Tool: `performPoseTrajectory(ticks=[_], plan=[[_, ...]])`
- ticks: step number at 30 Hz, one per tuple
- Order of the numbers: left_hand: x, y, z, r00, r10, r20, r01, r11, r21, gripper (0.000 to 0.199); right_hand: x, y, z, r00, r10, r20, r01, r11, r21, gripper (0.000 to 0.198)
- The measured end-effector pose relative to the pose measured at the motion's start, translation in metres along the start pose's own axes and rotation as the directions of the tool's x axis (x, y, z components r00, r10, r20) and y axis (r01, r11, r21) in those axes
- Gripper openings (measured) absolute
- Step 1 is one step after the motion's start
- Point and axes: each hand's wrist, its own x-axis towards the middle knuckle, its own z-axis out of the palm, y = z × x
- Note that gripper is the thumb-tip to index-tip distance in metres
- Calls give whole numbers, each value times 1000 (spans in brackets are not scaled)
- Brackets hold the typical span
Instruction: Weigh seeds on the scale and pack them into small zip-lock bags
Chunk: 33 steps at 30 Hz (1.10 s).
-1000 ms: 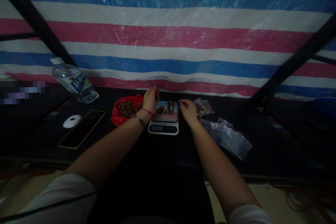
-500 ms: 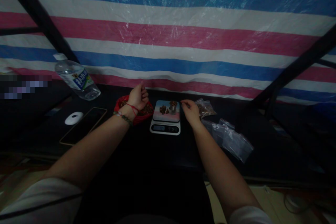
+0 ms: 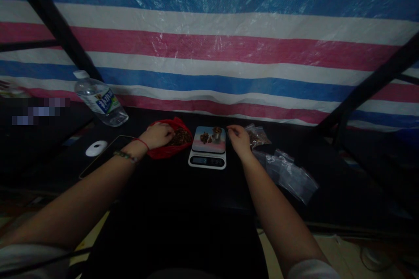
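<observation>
While the left hand [image 3: 159,135] is resting in the mouth of the red bag [image 3: 165,151], left of the frame's centre, its fingers are lying curled over the brown bits [image 3: 181,137]; whether they are gripping any, I cannot tell. The right hand [image 3: 239,139], right of centre, is lying just beside the scale [image 3: 207,163] with fingers bent; nothing is showing in it, and how narrow its grip is I cannot tell. Between the hands, the scale is facing its display [image 3: 198,161] toward the wearer, presumably for reading. The red bag is sitting open close beside it, probably keeping the bits within easy reach. The plate [image 3: 209,148] is bearing a heap [image 3: 205,138] of bits and what seems a small cup [image 3: 217,134] with more inside. Beyond the right hand, a clear bag [image 3: 260,136] is holding bits; lower right, flat bags [image 3: 291,174] are overlapping, seemingly empty. At middle left, the phone [image 3: 108,152] is lying partly behind the left forearm, beside a white puck [image 3: 96,148], with the bottle [image 3: 103,103] standing farther back.
</observation>
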Motion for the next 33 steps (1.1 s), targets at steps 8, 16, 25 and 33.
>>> performPoseTrajectory(ticks=[8, 16, 25, 33], plan=[[23, 52, -14, 977, 202, -72, -214, 941, -261, 33, 0, -4, -2, 1000, 5, -2, -5, 1000, -4, 24], [56, 68, 9, 951, 309, -18, -289, 864, -413, 29, -1, -7, -3, 1000, 13, 0, -13, 1000, -7, 24], [57, 69, 8, 974, 224, -20, -212, 885, -414, 20, -1, -4, -1, 1000, 14, 16, -13, 1000, -13, 22], [60, 68, 12, 978, 206, -40, -207, 926, -317, 19, -1, -3, -1, 1000, 25, 6, -25, 1000, -7, 23]])
